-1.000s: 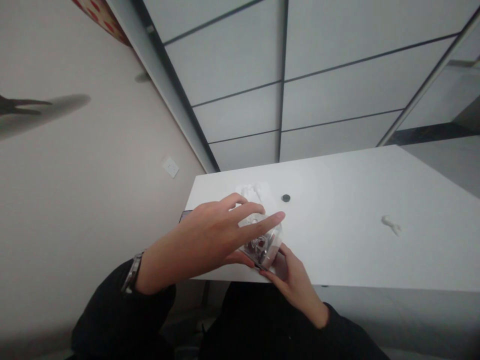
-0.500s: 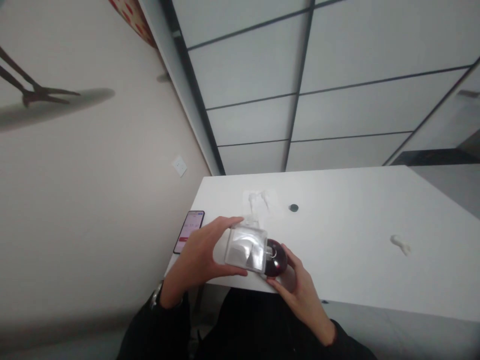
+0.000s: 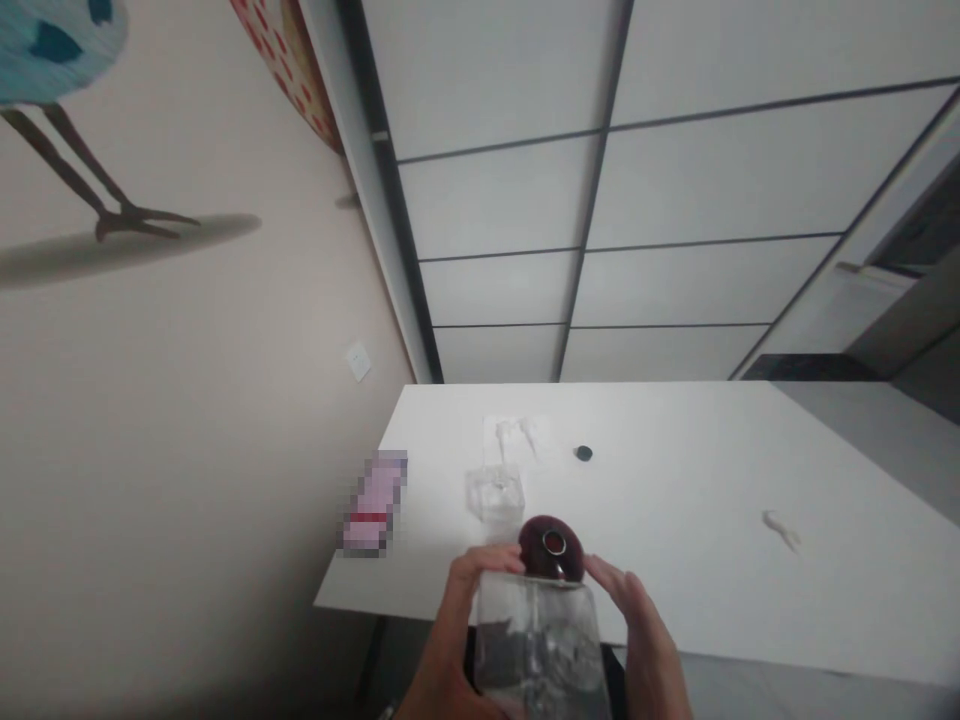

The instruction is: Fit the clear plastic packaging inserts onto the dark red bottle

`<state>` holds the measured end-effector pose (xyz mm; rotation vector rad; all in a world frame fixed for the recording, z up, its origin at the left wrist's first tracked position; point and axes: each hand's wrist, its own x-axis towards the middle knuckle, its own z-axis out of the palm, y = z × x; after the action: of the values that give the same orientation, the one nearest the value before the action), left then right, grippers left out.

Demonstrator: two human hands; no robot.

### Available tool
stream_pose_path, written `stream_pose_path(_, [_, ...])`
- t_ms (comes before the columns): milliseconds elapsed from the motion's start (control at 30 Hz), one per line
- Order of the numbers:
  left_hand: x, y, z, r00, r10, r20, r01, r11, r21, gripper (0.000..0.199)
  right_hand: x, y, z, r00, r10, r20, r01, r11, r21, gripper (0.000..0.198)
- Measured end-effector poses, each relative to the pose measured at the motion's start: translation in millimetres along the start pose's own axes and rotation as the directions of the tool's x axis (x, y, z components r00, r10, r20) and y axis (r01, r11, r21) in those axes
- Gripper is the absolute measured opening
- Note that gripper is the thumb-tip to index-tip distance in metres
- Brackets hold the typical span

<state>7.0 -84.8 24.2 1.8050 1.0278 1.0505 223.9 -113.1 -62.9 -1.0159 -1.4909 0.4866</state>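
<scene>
A clear square-sided container (image 3: 544, 640) is in my left hand (image 3: 457, 630), whose fingers lie along its left side. At the container's far end is a dark red, glossy rounded piece (image 3: 536, 560) with a silver ring on it. My left fingertips reach that piece's left edge. My right hand (image 3: 649, 630) has its fingertips against the right edge of the red piece; its thumb is hidden. Just beyond, a clear plastic box (image 3: 501, 492) stands on the white table (image 3: 660, 560). Whether the red piece and the container are joined cannot be made out.
A phone (image 3: 375, 500), blurred out, lies at the table's left edge. Farther back are a clear sheet with whitish pieces (image 3: 517, 438) and a small dark disc (image 3: 583, 453). A white slender object (image 3: 781, 530) lies to the right. A wall borders the left side.
Both hands have come closer to my body, bringing the container and red piece along. The container has turned, its red end now pointing away from me. The view has tilted up.
</scene>
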Motion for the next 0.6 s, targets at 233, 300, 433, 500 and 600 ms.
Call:
stream_pose_path(233, [18, 13, 8, 0.981, 0.074, 0.178, -0.093, 0.991, 0.1, 0.121, 2, -1, -36, 0.987, 0.08, -0.142, -0.09, 0.993, -0.069, 0.096])
stream_pose_path(300, [20, 5, 4, 0.992, 0.108, 0.069, -0.114, 0.989, 0.098, 0.12, 22, -8, -52, 0.962, 0.151, -0.228, -0.176, 0.98, -0.094, 0.088])
stream_pose_path(433, [22, -23, 7, 0.995, 0.077, -0.071, -0.066, 0.988, 0.143, 0.085, 76, 7, -60, 0.93, 0.254, -0.265, -0.289, 0.952, -0.102, 0.074])
stream_pose_path(500, [21, -38, 14, 0.996, 0.065, -0.055, -0.056, 0.987, 0.151, 0.081, 99, 28, -50, 0.935, 0.29, -0.203, -0.306, 0.95, -0.055, 0.074])
stream_pose_path(600, [18, -54, 22, 0.999, 0.044, -0.008, -0.042, 0.988, 0.145, 0.085, 119, 56, -30, 0.942, 0.335, -0.014, -0.335, 0.942, 0.004, 0.075])
